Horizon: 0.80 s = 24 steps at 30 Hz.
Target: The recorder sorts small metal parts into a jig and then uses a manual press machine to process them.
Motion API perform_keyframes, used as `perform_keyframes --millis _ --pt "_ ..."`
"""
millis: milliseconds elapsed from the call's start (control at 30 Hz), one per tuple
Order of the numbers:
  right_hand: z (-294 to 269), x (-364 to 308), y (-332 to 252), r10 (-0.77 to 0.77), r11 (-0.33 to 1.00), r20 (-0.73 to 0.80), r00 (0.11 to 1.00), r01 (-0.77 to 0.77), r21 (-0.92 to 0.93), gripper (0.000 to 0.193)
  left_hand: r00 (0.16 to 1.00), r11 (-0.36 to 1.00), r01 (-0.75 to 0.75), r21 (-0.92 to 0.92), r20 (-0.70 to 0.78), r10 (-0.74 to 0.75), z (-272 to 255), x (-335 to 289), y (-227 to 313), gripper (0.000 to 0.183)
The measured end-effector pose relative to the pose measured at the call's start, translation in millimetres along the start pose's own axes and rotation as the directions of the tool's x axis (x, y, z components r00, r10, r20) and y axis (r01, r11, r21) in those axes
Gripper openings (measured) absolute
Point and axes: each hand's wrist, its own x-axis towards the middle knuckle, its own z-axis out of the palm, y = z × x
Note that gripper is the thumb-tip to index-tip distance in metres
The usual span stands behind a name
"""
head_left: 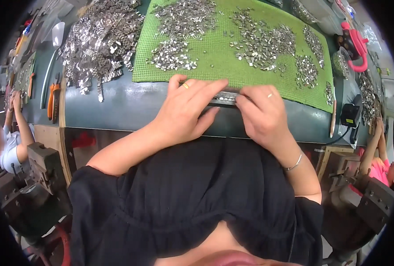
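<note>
A narrow dark metal bar (223, 99), with a row of small shiny pieces along it, lies at the front of the bench between my hands. My left hand (183, 108) grips its left part, the index finger stretched along the far side and the thumb on the near side. At the right end, the fingers of my right hand (263, 110) are pinched together on the bar. Whether a small piece sits in that pinch is hidden. Just beyond, a green textured mat (223, 48) carries several heaps of small silvery metal parts (172, 55).
Left of the mat rises a big pile of metal link strips (99, 42). Orange-handled pliers (54, 99) lie by the bench's left divider. At right are a red-handled tool (358, 46) and a black adapter box (351, 114). Other people work at both sides.
</note>
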Motion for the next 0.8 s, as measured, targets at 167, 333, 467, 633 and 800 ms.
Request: perform_keyframes --millis 167,333,467,633,800 --pt "-12.9 -9.0 -6.6 0.026 0.995 0.137 0.990 -0.013 -0.095 0.048 1.000 1.000 0.006 -0.003 0.010 -0.006 -12.5 1.1 -2.1 0.057" --pt "-45.4 -35.8 15.1 0.461 0.823 0.228 0.857 -0.510 0.252 0.069 0.984 0.983 0.047 0.176 0.164 -0.076 -47.8 11.8 -14.5 0.041" --pt "-48.4 -44.0 33.3 0.422 0.779 0.274 0.864 -0.500 0.378 0.057 0.950 0.991 0.015 0.132 0.309 -0.055 -47.0 17.8 -17.4 0.035" --pt "-43.8 -68.0 36.7 0.433 0.729 0.122 0.893 -0.427 0.535 0.056 0.928 0.995 -0.087 0.048 0.368 0.063 -41.0 30.7 -21.6 0.031" --pt "-95.7 -121.5 0.0 0.723 0.367 0.141 0.677 -0.549 0.751 0.050 0.864 0.982 -0.179 -0.057 0.467 0.185 -28.6 95.5 27.3 0.032"
